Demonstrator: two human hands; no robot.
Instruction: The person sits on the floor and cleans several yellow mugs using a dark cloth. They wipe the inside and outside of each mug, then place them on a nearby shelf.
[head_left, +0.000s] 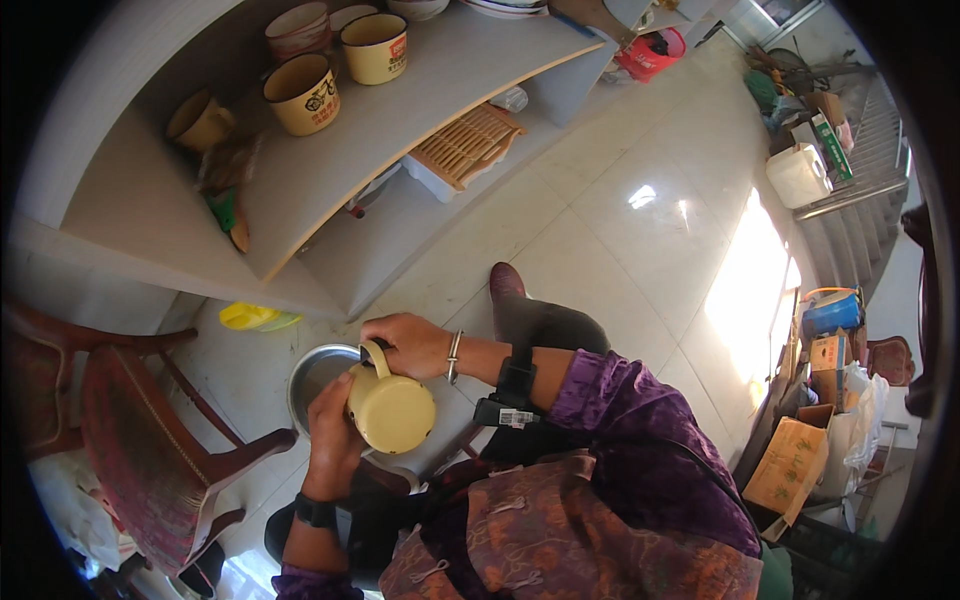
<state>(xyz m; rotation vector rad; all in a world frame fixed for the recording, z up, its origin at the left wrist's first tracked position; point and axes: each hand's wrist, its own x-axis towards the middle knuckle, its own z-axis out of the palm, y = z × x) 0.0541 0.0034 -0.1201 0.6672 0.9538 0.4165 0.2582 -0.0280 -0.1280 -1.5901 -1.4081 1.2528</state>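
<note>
A cream-yellow enamel mug (391, 412) is tilted with its chipped base turned up towards me. My left hand (334, 420) grips its side. My right hand (409, 345) is at the mug's handle end, its fingertips mostly hidden behind the handle. A small dark thing (384, 343) shows by those fingers; what it is I cannot tell. Beneath the mug and hands stands a round metal basin (296, 382), largely covered from view.
Ahead is a grey shelf unit (450, 67) with more yellow enamel mugs (301, 94), bowls (298, 28) and a slatted bamboo tray (466, 146). A yellow container (255, 316) lies by its foot. A wooden chair (142, 450) stands left; cardboard boxes (787, 469) sit right.
</note>
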